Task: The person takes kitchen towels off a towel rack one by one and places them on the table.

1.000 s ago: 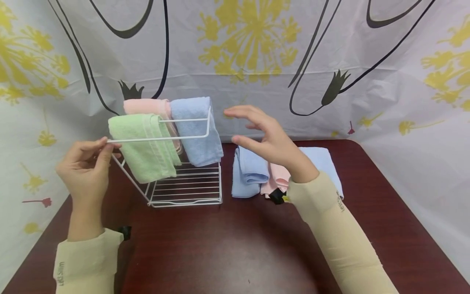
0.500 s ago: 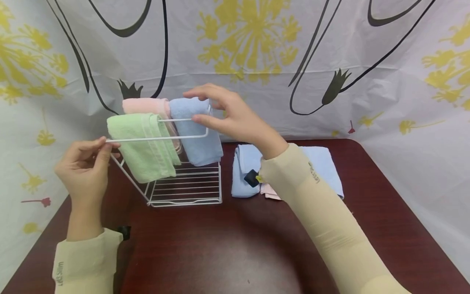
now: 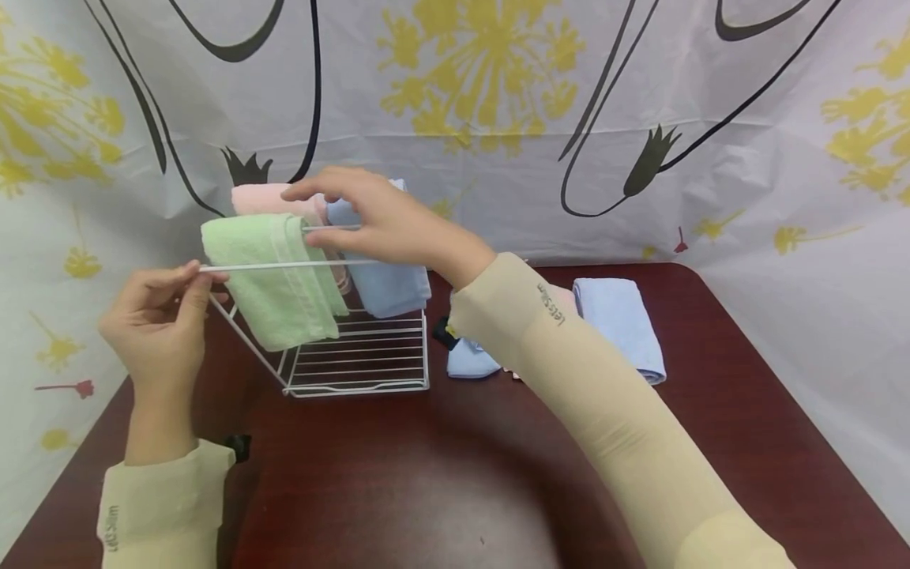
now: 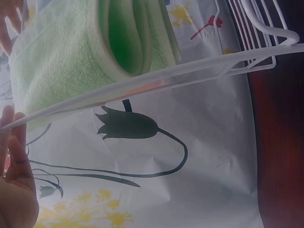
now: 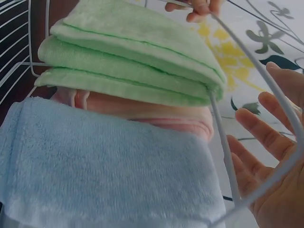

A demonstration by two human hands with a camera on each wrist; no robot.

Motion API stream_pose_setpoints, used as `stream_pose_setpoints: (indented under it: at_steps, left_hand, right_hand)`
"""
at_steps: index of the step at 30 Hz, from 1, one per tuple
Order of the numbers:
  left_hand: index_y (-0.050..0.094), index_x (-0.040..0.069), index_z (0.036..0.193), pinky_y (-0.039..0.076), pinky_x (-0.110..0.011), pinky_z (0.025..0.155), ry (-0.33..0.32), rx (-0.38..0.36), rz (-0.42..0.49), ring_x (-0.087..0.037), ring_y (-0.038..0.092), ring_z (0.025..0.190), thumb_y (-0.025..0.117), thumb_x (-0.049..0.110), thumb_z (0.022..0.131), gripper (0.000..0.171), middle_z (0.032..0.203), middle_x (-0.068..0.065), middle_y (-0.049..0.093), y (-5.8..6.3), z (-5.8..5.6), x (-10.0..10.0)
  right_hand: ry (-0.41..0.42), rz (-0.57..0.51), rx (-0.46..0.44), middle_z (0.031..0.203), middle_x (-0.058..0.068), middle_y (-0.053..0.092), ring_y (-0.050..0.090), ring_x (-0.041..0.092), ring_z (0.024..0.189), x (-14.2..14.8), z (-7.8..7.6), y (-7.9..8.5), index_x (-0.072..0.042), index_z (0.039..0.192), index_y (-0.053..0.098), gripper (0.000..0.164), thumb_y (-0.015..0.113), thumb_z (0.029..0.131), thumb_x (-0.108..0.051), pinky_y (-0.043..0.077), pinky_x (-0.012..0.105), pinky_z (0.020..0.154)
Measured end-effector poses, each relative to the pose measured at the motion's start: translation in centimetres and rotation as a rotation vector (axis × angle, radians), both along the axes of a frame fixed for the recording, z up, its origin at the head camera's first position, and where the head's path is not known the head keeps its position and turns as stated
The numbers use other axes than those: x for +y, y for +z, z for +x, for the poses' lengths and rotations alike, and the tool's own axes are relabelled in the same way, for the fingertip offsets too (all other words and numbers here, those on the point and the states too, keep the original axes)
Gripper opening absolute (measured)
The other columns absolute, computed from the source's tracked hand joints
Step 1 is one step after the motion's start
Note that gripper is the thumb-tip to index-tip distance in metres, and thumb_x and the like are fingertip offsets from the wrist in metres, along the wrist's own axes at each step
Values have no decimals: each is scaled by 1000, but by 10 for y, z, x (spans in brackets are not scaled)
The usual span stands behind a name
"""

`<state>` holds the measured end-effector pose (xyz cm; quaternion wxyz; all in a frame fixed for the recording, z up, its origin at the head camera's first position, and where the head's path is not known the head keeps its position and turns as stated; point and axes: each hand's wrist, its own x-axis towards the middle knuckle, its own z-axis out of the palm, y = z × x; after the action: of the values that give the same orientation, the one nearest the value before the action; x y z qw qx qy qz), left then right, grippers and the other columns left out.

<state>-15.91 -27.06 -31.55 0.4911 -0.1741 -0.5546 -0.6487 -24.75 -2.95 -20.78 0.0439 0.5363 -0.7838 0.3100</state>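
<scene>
A white wire rack (image 3: pixel 287 390) stands on the left of the table with three folded towels hung over its upper rails. The green towel (image 3: pixel 263 276) hangs nearest, the pink towel (image 3: pixel 263 199) behind it, and the blue towel (image 3: pixel 391 288) to the right. My left hand (image 3: pixel 159 324) pinches the rack's top rail at its left end. Over the rack's right part my right hand (image 3: pixel 384 217) reaches leftward, partly hiding the blue towel. Its thumb and fingers are apart, with nothing held in the right wrist view. Whether its thumb touches the rail or green towel is unclear.
Right of the rack, a folded blue towel (image 3: pixel 618 324) lies on the dark red table (image 3: pixel 355 474). A pink towel (image 3: pixel 565 300) and another blue towel (image 3: pixel 472 362) are partly hidden by the right sleeve. A patterned white sheet (image 3: pixel 483 190) hangs behind.
My right hand has moved left from beside the rack to over the hung towels, near the green one. The left hand keeps its pinch on the rail.
</scene>
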Motion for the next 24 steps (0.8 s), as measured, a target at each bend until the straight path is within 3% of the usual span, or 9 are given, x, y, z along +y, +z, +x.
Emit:
stream_pose_setpoints:
  at_steps: [9,15,22,24]
  left_hand:
    - [62,-25,93,56,-20,61,9,-7,2,-16,71,67,68,-16,82,15,80,-11,75,1,-1,-1]
    - [63,-25,92,56,-19,60,-4,11,14,-16,72,67,68,-18,81,14,79,-11,74,1,-1,1]
    - [62,-26,91,56,-20,59,-22,25,27,-17,71,66,67,-20,80,14,80,-13,75,0,0,2]
    - [62,-26,91,56,-20,59,-25,27,31,-17,71,66,68,-19,80,14,80,-13,75,0,-1,2]
  right_hand:
    - [-5,86,-39,137,2,58,53,12,82,-24,-5,8,-13,141,52,48,65,97,-25,43,21,93]
    - [-28,144,-131,137,-1,58,50,13,76,-30,-5,8,-15,142,51,50,66,96,-26,44,18,84]
    - [15,209,-142,144,-5,56,55,7,118,-30,-8,5,-17,146,49,54,67,96,-28,42,18,100]
    - [24,219,-134,146,-5,55,54,7,123,-30,-9,4,-17,146,48,55,66,96,-29,42,18,103]
